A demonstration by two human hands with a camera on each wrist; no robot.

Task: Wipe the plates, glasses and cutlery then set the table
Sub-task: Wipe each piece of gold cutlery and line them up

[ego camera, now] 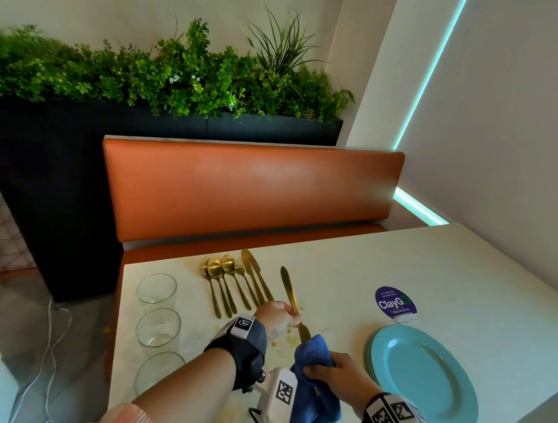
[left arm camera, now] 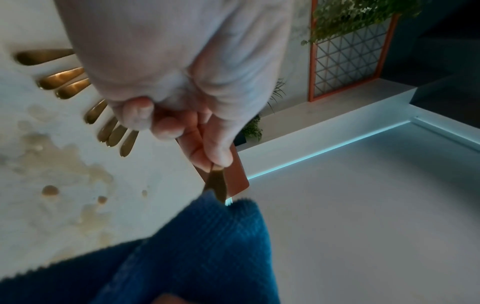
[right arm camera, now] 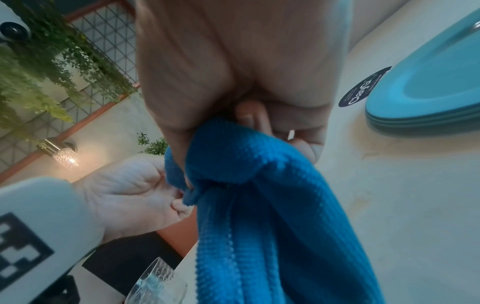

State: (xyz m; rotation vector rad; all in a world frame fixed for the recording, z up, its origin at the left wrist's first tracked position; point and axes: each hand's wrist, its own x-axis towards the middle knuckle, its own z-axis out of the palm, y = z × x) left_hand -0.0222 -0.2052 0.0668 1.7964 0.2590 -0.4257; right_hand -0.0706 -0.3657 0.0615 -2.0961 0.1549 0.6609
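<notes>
White tabletop [ego camera: 350,260] is seen from the head view in front of an orange bench backrest [ego camera: 249,192], with a dark planter of greenery [ego camera: 168,69] behind it. A gold knife [ego camera: 292,301] is gripped at mid-length by the left hand [ego camera: 277,316], fingers curled round it, blade end pointing away and raised off the table. Its near end is buried in a blue cloth [ego camera: 314,354], which is bunched and clutched by the right hand [ego camera: 338,371]. A row of gold cutlery [ego camera: 232,281] lies just beyond the left hand, three glasses [ego camera: 157,327] are lined up along the left edge, and a stack of teal plates [ego camera: 424,378] sits to the right, near a round purple sticker [ego camera: 395,304]. Yellowish stains [ego camera: 291,334] are seen under the hands.

From the left wrist, the knife [left arm camera: 217,185] is seen pinched between thumb and curled fingers [left arm camera: 166,127], its end entering the cloth [left arm camera: 197,246]; cutlery handles [left arm camera: 62,80] and stains [left arm camera: 59,164] lie on the table.

From the right wrist, the cloth [right arm camera: 259,195] is seen wrapped in the curled fingers [right arm camera: 309,148], with the left hand [right arm camera: 130,193] just beside it and the plates [right arm camera: 428,98] at the right.
</notes>
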